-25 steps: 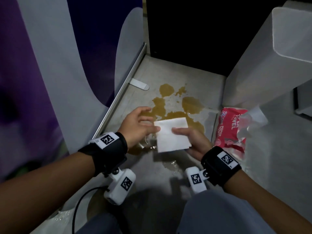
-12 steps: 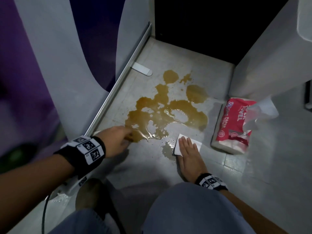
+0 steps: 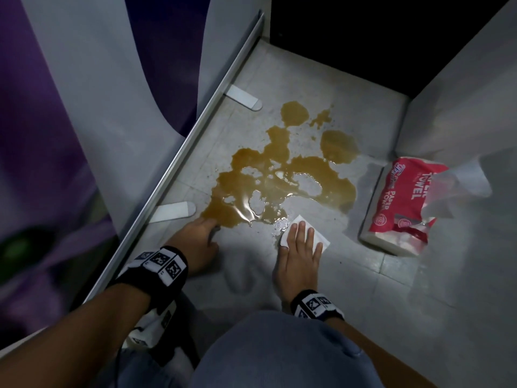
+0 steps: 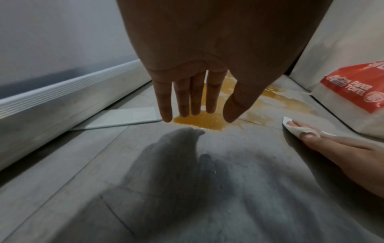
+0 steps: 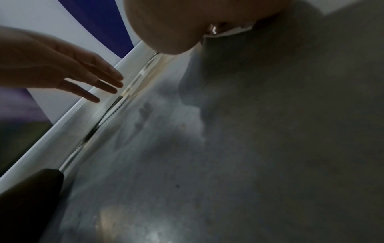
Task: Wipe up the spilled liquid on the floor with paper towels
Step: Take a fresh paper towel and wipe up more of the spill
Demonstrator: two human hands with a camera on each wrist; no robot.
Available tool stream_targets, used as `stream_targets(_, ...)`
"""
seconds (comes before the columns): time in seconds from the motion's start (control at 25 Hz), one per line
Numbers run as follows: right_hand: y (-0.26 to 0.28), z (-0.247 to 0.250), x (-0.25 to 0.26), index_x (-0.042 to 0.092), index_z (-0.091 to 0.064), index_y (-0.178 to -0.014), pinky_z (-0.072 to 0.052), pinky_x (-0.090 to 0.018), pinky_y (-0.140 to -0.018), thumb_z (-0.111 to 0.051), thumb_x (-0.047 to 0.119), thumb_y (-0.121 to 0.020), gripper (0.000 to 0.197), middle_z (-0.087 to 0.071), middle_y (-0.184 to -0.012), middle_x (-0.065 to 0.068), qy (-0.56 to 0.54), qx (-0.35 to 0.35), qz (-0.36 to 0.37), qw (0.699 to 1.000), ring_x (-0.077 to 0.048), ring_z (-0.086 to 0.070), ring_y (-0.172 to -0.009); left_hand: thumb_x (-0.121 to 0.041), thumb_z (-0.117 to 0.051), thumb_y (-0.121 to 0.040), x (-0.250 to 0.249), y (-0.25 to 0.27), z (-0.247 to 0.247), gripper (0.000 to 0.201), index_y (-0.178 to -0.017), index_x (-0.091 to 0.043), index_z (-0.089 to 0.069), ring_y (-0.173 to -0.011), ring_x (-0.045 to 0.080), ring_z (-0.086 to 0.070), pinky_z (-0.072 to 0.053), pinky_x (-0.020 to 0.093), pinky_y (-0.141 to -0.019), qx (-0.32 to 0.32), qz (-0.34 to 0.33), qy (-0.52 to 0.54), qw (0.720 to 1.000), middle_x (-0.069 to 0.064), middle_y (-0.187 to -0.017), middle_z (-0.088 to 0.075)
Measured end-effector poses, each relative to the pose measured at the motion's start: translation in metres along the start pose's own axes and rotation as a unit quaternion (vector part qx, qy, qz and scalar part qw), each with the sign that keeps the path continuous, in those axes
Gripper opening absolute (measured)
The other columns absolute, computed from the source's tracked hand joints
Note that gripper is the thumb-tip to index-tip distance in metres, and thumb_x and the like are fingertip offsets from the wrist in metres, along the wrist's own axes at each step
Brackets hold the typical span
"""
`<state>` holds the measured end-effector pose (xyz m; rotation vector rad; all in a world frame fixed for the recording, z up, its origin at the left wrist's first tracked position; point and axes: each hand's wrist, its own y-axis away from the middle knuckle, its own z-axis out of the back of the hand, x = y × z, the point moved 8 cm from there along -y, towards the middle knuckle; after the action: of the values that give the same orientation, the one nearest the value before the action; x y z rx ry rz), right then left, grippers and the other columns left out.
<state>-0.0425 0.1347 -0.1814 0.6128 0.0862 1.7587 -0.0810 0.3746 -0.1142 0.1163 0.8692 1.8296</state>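
Observation:
A brown puddle (image 3: 282, 175) spreads over the grey floor. My right hand (image 3: 300, 242) lies flat with straight fingers on a folded white paper towel (image 3: 321, 240), pressing it to the floor at the puddle's near edge. In the left wrist view the paper towel (image 4: 295, 129) shows under those fingertips (image 4: 309, 135). My left hand (image 3: 200, 233) hovers just above the floor beside the puddle's (image 4: 199, 121) near-left corner, fingers (image 4: 182, 98) straight and holding nothing. In the right wrist view my palm hides most of the paper towel (image 5: 228, 32).
A red pack of paper towels (image 3: 400, 208) lies on the floor to the right, one sheet sticking out. A metal rail (image 3: 179, 152) with two flat white feet (image 3: 173, 211) borders the left. A white panel (image 3: 458, 88) stands right; my knee (image 3: 279, 351) is nearest.
A second ago both hands held the towel up in the air. My right hand has since laid it flat on the floor at the puddle's edge, and my left hand has let go and dropped leftward.

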Motion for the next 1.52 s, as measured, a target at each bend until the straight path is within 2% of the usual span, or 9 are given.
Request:
stream_targets(0.44, 0.019, -0.019, 0.036, 0.017, -0.006, -0.160, 0.012, -0.046, -0.122, 0.000, 0.040, -0.098, 0.067, 0.008, -0.167, 0.000, 0.033, 0.078, 0.136, 0.987, -0.020, 0.018, -0.151, -0.018, -0.060, -0.077, 0.027, 0.001, -0.019, 0.043, -0.119, -0.015, -0.056, -0.113, 0.032, -0.055, -0.045, 0.042, -0.100, -0.076, 0.041, 0.065, 0.994, 0.010, -0.119, -0.060)
stream_targets(0.8, 0.043, -0.027, -0.005, 0.019, -0.027, -0.155, -0.016, -0.049, -0.123, -0.032, 0.034, -0.101, 0.056, -0.031, -0.162, -0.002, 0.144, 0.182, 0.364, 0.902, -0.023, -0.025, -0.150, -0.015, -0.065, -0.077, 0.023, 0.001, -0.017, 0.041, -0.116, -0.012, -0.055, -0.114, 0.033, -0.050, -0.043, 0.042, -0.098, -0.085, 0.073, 0.083, 0.990, 0.012, -0.117, -0.055)
stream_targets(0.92, 0.049, -0.019, -0.022, 0.025, -0.035, -0.151, -0.017, -0.046, -0.122, -0.024, 0.036, -0.107, 0.047, -0.032, -0.160, 0.009, 0.132, 0.220, 0.388, 0.885, -0.010, -0.018, -0.150, -0.016, -0.062, -0.077, 0.016, 0.001, -0.016, 0.027, -0.103, -0.017, -0.053, -0.106, 0.029, -0.049, -0.044, 0.039, -0.091, -0.082, 0.084, 0.088, 0.989, 0.006, -0.106, -0.052)
stream_targets(1.0, 0.050, 0.011, -0.024, 0.031, -0.049, -0.145, -0.006, -0.021, -0.123, -0.024, 0.042, -0.107, 0.046, -0.029, -0.153, 0.025, 0.019, 0.249, 0.324, 0.913, 0.009, -0.015, -0.144, -0.016, -0.060, -0.077, 0.011, 0.001, -0.014, 0.022, -0.097, -0.018, -0.052, -0.102, 0.026, -0.048, -0.044, 0.038, -0.088, -0.084, 0.081, 0.089, 0.989, 0.002, -0.101, -0.049)
stream_targets(1.08, 0.041, 0.045, -0.042, 0.020, -0.069, -0.122, -0.026, -0.002, -0.102, -0.038, 0.047, -0.102, 0.045, -0.057, -0.132, 0.018, -0.174, 0.256, 0.113, 0.944, 0.002, -0.047, -0.122, -0.016, -0.059, -0.078, 0.010, 0.000, -0.012, 0.019, -0.095, -0.019, -0.052, -0.100, 0.025, -0.047, -0.044, 0.039, -0.087, -0.091, 0.083, 0.096, 0.988, 0.002, -0.100, -0.049)
stream_targets(1.2, 0.024, 0.097, -0.069, 0.006, -0.067, -0.080, -0.043, -0.022, -0.066, -0.050, 0.026, -0.103, 0.035, -0.064, -0.080, -0.010, -0.390, 0.098, -0.117, 0.908, -0.026, -0.057, -0.077, -0.017, -0.060, -0.078, 0.018, 0.001, -0.011, 0.020, -0.096, -0.020, -0.051, -0.102, 0.025, -0.048, -0.044, 0.039, -0.087, -0.101, 0.099, 0.108, 0.984, 0.001, -0.101, -0.050)
stream_targets(1.28, 0.008, 0.118, -0.065, 0.006, -0.070, -0.088, -0.044, -0.027, -0.071, -0.045, 0.019, -0.106, 0.033, -0.069, -0.087, -0.016, -0.368, 0.008, -0.091, 0.925, -0.030, -0.063, -0.081, -0.018, -0.061, -0.077, 0.024, 0.001, -0.011, 0.027, -0.103, -0.019, -0.053, -0.108, 0.027, -0.048, -0.044, 0.040, -0.090, -0.114, 0.113, 0.102, 0.982, 0.004, -0.108, -0.052)
stream_targets(1.36, -0.004, 0.119, -0.039, 0.016, -0.065, -0.123, -0.047, -0.021, -0.090, -0.035, 0.026, -0.109, 0.034, -0.069, -0.118, -0.005, -0.311, -0.014, 0.007, 0.950, -0.013, -0.064, -0.107, -0.021, -0.064, -0.075, 0.030, 0.002, -0.013, 0.044, -0.117, -0.015, -0.053, -0.114, 0.031, -0.046, -0.042, 0.041, -0.096, -0.125, 0.132, 0.091, 0.979, 0.010, -0.120, -0.052)
stream_targets(1.52, -0.019, 0.064, 0.000, 0.017, -0.027, -0.157, -0.018, -0.033, -0.125, -0.012, 0.041, -0.105, 0.059, -0.023, -0.162, 0.006, -0.065, 0.036, 0.175, 0.982, -0.010, -0.014, -0.151, -0.044, -0.069, -0.055, 0.037, 0.001, -0.017, 0.100, -0.139, 0.000, -0.040, -0.127, 0.039, -0.042, -0.034, 0.045, -0.110, -0.159, 0.144, 0.062, 0.975, 0.021, -0.137, -0.045)
